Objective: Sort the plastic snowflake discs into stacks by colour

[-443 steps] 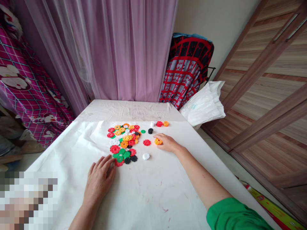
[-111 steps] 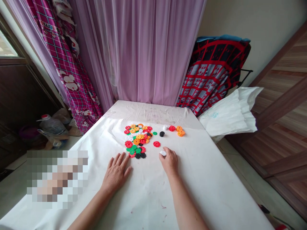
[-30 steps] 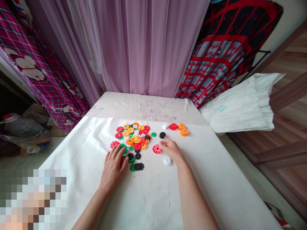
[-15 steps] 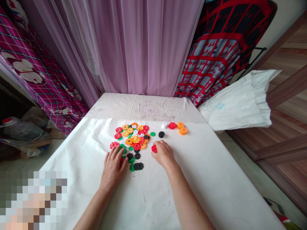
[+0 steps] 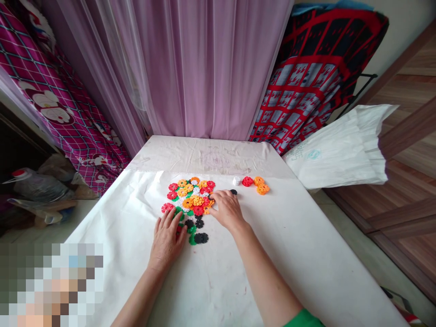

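A loose pile of flower-shaped plastic discs [image 5: 196, 200] in red, orange, yellow, white, green and black lies on the white-covered table [image 5: 218, 290]. My left hand [image 5: 167, 236] rests at the pile's near left edge, fingers spread over green discs [image 5: 178, 213] and red ones. At the pile's right edge my right hand [image 5: 227, 210] reaches in, its thumb and fingers curled round orange and black discs. What sits inside its grip is hidden by the fingers. Several black discs [image 5: 201, 238] lie between the hands, on the near side.
Beyond my right hand stand a white stack [image 5: 236, 180], a red stack [image 5: 247, 181] and orange stacks [image 5: 261, 187]. Black discs [image 5: 234, 192] show partly behind that hand. A white bag [image 5: 340, 147] hangs by the table's right edge; a purple curtain [image 5: 211, 68] is behind.
My right hand has moved left and forward to the pile; the red disc visible in its fingers before is now out of sight. My left hand stays on the same discs. The view has shifted slightly.
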`<action>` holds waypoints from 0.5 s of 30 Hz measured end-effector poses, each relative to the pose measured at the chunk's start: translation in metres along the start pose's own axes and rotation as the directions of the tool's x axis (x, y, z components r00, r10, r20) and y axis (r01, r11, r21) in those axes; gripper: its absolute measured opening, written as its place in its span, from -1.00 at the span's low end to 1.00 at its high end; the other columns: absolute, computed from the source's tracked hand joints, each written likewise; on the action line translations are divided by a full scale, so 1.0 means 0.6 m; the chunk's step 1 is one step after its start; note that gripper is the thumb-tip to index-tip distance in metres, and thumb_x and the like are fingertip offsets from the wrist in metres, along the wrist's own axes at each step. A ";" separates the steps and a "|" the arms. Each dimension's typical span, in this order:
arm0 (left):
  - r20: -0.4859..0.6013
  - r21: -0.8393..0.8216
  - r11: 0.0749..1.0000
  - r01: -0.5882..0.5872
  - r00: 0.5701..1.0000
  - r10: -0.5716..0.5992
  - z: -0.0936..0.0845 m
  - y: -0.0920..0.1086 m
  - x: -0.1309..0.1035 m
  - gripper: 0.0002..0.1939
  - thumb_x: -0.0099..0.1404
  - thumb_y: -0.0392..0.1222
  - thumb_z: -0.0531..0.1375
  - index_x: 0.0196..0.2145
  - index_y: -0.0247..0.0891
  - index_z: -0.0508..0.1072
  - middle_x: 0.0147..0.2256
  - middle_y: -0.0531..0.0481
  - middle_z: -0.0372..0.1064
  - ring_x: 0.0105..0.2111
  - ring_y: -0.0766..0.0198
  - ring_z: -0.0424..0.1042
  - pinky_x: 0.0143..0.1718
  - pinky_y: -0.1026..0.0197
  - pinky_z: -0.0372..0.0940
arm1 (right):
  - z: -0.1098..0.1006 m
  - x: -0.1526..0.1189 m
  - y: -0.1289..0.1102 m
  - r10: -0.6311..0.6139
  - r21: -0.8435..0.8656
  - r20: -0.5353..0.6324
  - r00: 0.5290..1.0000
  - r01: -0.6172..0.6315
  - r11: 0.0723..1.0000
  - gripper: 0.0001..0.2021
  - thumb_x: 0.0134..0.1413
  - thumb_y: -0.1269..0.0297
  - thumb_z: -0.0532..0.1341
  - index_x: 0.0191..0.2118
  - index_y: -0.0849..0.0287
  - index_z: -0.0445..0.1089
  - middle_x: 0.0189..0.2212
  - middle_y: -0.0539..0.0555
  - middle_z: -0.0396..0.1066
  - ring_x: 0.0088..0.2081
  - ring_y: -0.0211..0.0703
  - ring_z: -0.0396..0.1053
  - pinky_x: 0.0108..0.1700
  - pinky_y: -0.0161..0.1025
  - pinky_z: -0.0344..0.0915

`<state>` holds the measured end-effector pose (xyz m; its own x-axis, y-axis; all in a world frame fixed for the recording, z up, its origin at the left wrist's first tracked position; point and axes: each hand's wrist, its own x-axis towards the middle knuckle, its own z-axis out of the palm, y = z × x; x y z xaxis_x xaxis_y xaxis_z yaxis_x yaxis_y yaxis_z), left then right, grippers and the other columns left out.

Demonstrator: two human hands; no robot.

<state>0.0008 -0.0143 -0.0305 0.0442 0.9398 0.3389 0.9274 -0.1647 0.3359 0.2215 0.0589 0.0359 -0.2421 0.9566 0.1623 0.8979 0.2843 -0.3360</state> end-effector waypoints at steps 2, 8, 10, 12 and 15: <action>0.004 0.004 1.000 0.002 1.000 -0.002 0.000 0.001 0.001 -0.56 0.39 -0.03 0.03 0.16 -0.14 0.38 0.25 -0.16 0.26 0.29 -0.01 0.15 0.27 -0.21 0.08 | 0.000 0.021 -0.010 -0.096 0.007 0.045 0.994 0.096 0.995 -0.71 0.03 0.36 0.28 -0.07 0.04 0.44 -0.04 0.08 0.48 0.08 0.01 0.24 0.02 -0.11 0.13; 0.011 0.014 1.000 -0.009 1.000 0.009 -0.002 0.003 0.000 -0.55 0.39 -0.05 0.02 0.17 -0.16 0.38 0.26 -0.17 0.24 0.29 -0.01 0.16 0.27 -0.21 0.09 | 0.020 0.051 -0.022 -0.128 -0.005 0.137 0.982 0.130 0.991 -0.65 0.00 0.39 0.28 -0.03 0.08 0.41 -0.10 0.12 0.50 0.06 0.01 0.26 0.03 -0.09 0.09; 0.007 0.013 1.000 -0.007 1.000 0.007 -0.002 0.004 0.000 -0.56 0.39 -0.05 0.02 0.16 -0.14 0.38 0.26 -0.16 0.25 0.29 -0.01 0.17 0.27 -0.21 0.09 | 0.022 0.051 -0.021 -0.098 0.005 0.138 0.986 0.098 0.995 -0.62 -0.01 0.37 0.28 -0.01 0.10 0.39 -0.09 0.13 0.49 0.05 0.02 0.27 0.02 -0.09 0.10; 0.003 0.011 1.000 -0.002 1.000 0.002 -0.001 0.004 -0.001 -0.56 0.38 -0.04 0.03 0.16 -0.14 0.39 0.25 -0.16 0.26 0.28 -0.01 0.18 0.27 -0.21 0.09 | 0.016 0.049 -0.017 -0.068 0.034 0.122 0.990 0.064 0.997 -0.60 -0.02 0.36 0.28 0.00 0.09 0.38 -0.08 0.12 0.48 0.06 0.02 0.27 0.03 -0.10 0.11; 0.008 0.009 1.000 -0.005 1.000 0.005 -0.002 0.004 -0.001 -0.55 0.38 -0.04 0.02 0.16 -0.15 0.39 0.26 -0.17 0.25 0.28 -0.02 0.18 0.27 -0.21 0.09 | 0.000 0.037 0.002 0.005 0.080 0.072 0.997 -0.010 0.997 -0.58 -0.05 0.38 0.28 0.00 0.07 0.37 -0.07 0.09 0.48 0.06 0.01 0.28 0.04 -0.11 0.12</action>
<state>0.0026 -0.0155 -0.0288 0.0520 0.9411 0.3340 0.9305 -0.1671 0.3259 0.2172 0.0801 0.0394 -0.2639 0.9601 0.0930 0.8684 0.2784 -0.4104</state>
